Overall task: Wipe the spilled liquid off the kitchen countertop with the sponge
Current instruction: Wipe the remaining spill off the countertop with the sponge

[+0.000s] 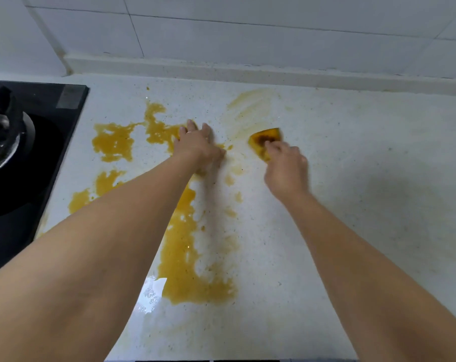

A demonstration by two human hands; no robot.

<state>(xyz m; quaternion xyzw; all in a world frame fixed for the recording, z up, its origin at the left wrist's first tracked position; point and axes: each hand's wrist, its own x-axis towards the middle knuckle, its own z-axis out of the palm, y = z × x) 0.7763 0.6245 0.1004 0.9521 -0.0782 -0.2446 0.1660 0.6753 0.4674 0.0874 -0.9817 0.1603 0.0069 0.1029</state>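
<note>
1. Sponge (265, 142) in mid-wipe: the right hand (287, 168) grips the soaked yellow sponge, fingers curled over its near edge, and presses it on the countertop (352, 178) to the right of the main spill.

2. Spilled liquid (187, 257), amber and glossy, lies in broken pools across the middle and left of the pale speckled surface, from near the back ledge down toward the front edge. A faint yellowish smear (250, 105) beyond the sponge looks like ground already wiped.

3. The left hand (199, 145) lies flat on the counter, fingers straight and spread, holding nothing; its fingertips touch the edge of a pool at mid-counter.

4. A black gas hob (25, 152) sits at the far left, with one patch of liquid near its edge. White wall tiles (247, 30) run behind the counter.

5. By the look of it, the wiping is early: the right side is mostly smeared thin, while the thickest pools remain untouched.

6. The next move likely calls for drawing the sponge leftward into the large central pool; the sponge looks saturated, so it may need wringing, and the braced left hand would have to lift clear of its path.
</note>
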